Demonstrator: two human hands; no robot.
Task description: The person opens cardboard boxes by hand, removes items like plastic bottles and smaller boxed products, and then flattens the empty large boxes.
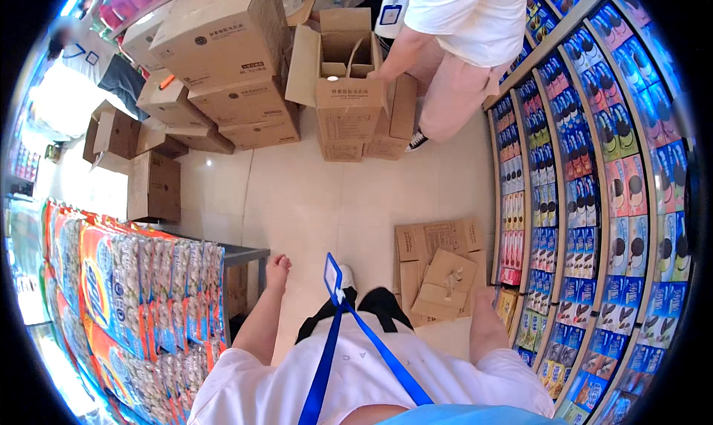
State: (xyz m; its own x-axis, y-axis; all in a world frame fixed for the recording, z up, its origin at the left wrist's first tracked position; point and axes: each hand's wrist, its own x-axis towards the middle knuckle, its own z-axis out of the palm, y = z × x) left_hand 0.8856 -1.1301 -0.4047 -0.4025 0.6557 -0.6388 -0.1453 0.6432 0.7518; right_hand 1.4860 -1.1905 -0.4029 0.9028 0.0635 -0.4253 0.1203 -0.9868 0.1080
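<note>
My left hand [279, 264] hangs over the tiled floor, its fingers curled, with nothing seen in it; a grey metal rack end [253, 254] stands just beside it. My right hand [483, 295] is at the right, near the snack shelves and flattened cardboard [409, 244] on the floor. Its fingers are foreshortened, so whether it holds something is unclear. A blue lanyard with a badge holder [333, 275] hangs from my neck. Ahead, an open carton [350, 110] stands on other cartons, and a person in a white shirt [470, 21] has a hand at its edge.
Stacked closed cartons [223, 49] stand at the upper left, with an orange tool [166, 82] on one. Open cartons [161, 185] are on the floor below them. Tide detergent bags [100, 291] fill the left rack. Cookie shelves [582, 202] line the right. Another person [89, 57] stands far left.
</note>
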